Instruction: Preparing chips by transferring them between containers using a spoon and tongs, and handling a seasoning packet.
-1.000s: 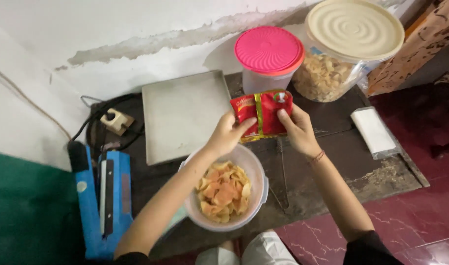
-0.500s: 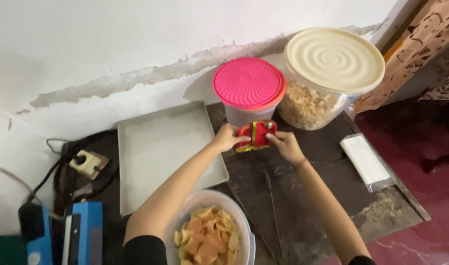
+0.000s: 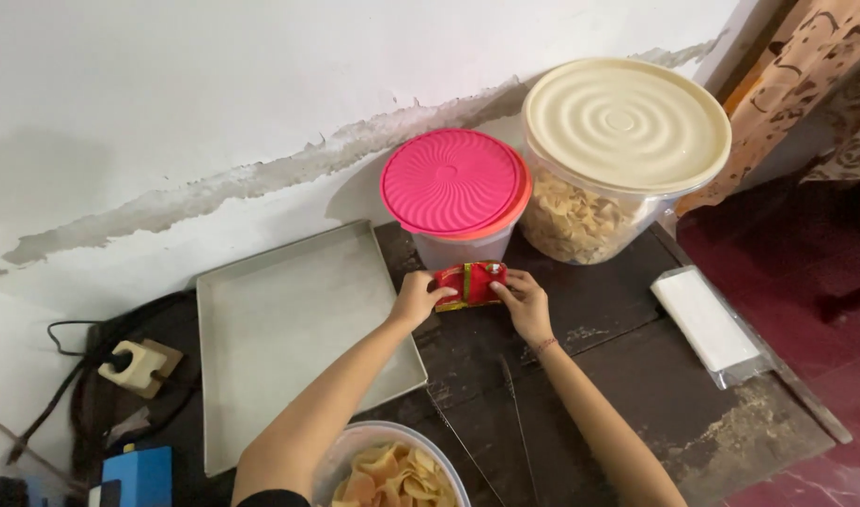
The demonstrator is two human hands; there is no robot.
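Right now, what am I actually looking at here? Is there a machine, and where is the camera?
No machine: a person works with bare hands, and the single camera sits on their head, looking down. The left hand and right hand hold a small red packet between them, low over a dark wooden table. Behind it stand a pink-lidded tub and a cream-lidded jar of chips. A grey tray lies left, a bowl of chips near the person, metal tongs beside it.

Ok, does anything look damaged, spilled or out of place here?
Nothing spilled. The wall has a long band of peeling paint above the table, whose dark top is worn pale near the right edge. Both hands, left hand and right hand, hold a red packet normally.
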